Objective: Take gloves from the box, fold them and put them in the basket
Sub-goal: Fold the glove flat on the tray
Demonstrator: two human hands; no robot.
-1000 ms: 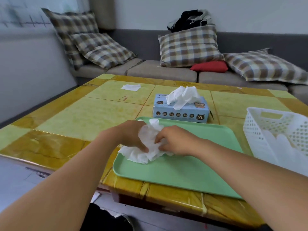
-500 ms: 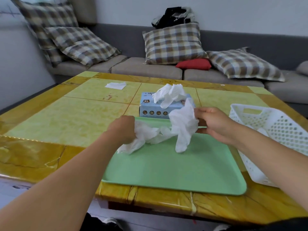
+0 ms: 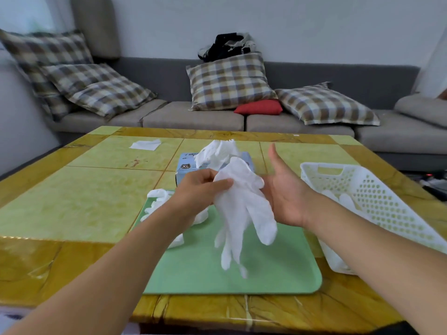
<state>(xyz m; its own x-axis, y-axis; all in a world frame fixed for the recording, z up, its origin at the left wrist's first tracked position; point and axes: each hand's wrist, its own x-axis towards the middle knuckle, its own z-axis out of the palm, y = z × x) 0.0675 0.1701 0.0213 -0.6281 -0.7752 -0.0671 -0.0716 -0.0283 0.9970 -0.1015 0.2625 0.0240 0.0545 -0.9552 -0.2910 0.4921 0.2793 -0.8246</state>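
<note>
A white glove (image 3: 243,213) hangs fingers-down above the green tray (image 3: 278,276). My left hand (image 3: 200,189) pinches its cuff end. My right hand (image 3: 284,192) is held palm-up beside and behind the glove, thumb raised, touching it; I cannot tell whether it grips. A second crumpled white glove (image 3: 159,201) lies on the tray's left edge, partly hidden by my left arm. The blue glove box (image 3: 186,168) marked XL stands behind my hands, gloves (image 3: 217,151) bulging from its top. The white perforated basket (image 3: 377,201) sits at the right with white gloves inside.
A yellow-green tiled table (image 3: 84,201) carries everything. A white paper scrap (image 3: 145,144) lies at its far left. A grey sofa with plaid cushions (image 3: 229,83) and a red cushion (image 3: 258,108) runs behind the table.
The two gloves have come apart: one stays on the tray's left, the other is lifted above the tray. My left hand has moved onto its cuff and my right hand has opened.
</note>
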